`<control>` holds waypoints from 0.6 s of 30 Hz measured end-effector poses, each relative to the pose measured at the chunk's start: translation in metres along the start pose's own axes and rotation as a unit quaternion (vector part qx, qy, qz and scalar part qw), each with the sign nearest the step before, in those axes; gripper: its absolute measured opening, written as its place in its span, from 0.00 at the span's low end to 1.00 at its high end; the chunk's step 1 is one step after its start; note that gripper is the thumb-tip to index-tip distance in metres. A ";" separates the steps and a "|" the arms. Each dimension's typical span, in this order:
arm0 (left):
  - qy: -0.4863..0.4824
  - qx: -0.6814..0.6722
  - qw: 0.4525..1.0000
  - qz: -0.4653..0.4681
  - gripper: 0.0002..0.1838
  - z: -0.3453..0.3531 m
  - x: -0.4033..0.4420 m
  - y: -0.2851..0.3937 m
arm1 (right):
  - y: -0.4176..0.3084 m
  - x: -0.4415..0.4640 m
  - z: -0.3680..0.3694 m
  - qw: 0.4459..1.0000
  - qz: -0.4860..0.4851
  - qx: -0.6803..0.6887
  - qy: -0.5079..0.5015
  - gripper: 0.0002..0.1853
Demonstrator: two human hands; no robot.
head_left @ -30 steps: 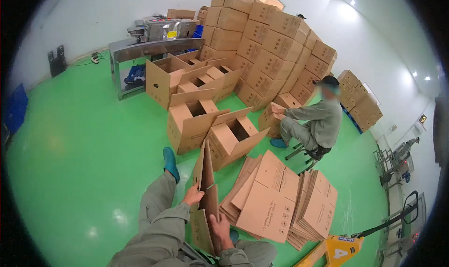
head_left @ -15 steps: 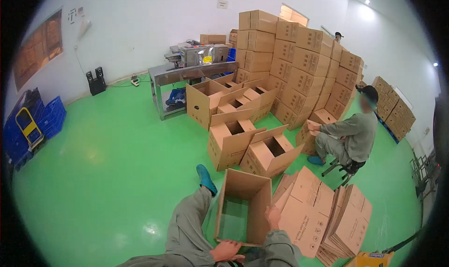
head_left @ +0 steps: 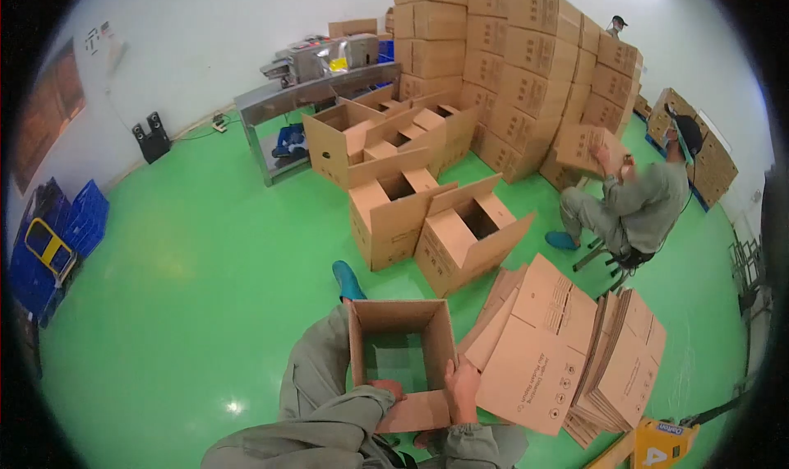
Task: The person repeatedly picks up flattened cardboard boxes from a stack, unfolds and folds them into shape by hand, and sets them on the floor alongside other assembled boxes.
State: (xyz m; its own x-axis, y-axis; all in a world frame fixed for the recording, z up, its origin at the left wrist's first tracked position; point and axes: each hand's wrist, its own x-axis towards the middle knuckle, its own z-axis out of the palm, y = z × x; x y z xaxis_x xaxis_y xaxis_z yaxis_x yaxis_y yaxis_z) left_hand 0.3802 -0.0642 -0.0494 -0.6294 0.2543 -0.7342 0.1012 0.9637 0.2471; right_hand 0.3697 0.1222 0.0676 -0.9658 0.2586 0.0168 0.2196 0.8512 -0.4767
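Note:
An open cardboard box (head_left: 437, 341) stands upright between my legs, the green floor showing through its bottom. A flap (head_left: 415, 411) at its near side is folded out toward me. My left hand (head_left: 392, 388) is closed at the near edge beside this flap, its fingers partly hidden by the sleeve and the cardboard. At the near right corner, my right hand (head_left: 463, 384) grips the box wall, fingers around the edge. Just right of this hand leans a stack of flattened cartons (head_left: 538, 346), with printing on the front sheet.
Several opened cartons (head_left: 386, 231) stand ahead, before a tall stack of closed cartons (head_left: 534, 54). A co-worker (head_left: 649, 198) on a stool holds a carton (head_left: 585, 150). A steel table (head_left: 271, 115) stands behind, blue crates (head_left: 82, 218) far left, a yellow object (head_left: 662, 444) lower right.
The near flap now shows folded outward, and my left hand has moved up to the box's near edge. My right hand stays on the right side. The co-worker has lifted a carton.

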 end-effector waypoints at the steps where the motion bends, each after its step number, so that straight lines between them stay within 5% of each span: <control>1: -0.084 -0.007 0.996 0.012 0.28 -0.004 0.009 -0.001 | 0.001 -0.001 -0.005 1.000 0.005 0.004 -0.003 0.15; 2: -0.168 -0.014 0.985 0.021 0.30 -0.010 0.010 -0.003 | 0.003 -0.005 -0.006 1.000 0.011 0.010 -0.008 0.14; 4: -0.088 0.097 0.988 0.081 0.39 -0.035 0.014 0.014 | 0.010 -0.004 -0.004 0.999 0.015 0.023 -0.019 0.14; 5: -0.026 0.065 0.988 0.141 0.46 -0.062 0.014 0.016 | 0.013 -0.002 -0.001 0.999 0.010 0.034 -0.029 0.15; 7: 0.347 0.009 0.908 0.236 0.52 -0.122 0.006 0.032 | 0.014 -0.003 0.003 0.999 -0.001 0.039 -0.020 0.15; 9: 0.409 0.033 0.889 0.204 0.56 -0.193 -0.019 0.039 | 0.012 -0.003 0.006 0.999 -0.017 0.047 -0.004 0.16; 11: 0.335 0.010 0.925 0.180 0.66 -0.212 -0.015 0.023 | 0.009 -0.003 0.004 0.999 -0.008 0.044 0.006 0.16; 12: 0.198 0.014 0.965 0.169 0.72 -0.211 -0.023 0.022 | 0.008 -0.004 0.004 0.999 -0.004 0.042 0.015 0.15; 18: 0.073 0.176 0.963 0.190 0.76 -0.077 -0.047 0.023 | -0.004 -0.012 0.010 0.999 0.012 0.024 -0.018 0.13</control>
State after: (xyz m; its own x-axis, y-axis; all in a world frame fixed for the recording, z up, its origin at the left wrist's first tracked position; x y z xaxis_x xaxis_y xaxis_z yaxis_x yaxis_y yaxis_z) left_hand 0.3528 -0.0605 0.0398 -0.5940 0.6048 -0.5304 0.5841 0.7776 0.2325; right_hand 0.3790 0.1109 0.0609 -0.9650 0.2612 -0.0252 0.2360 0.8218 -0.5187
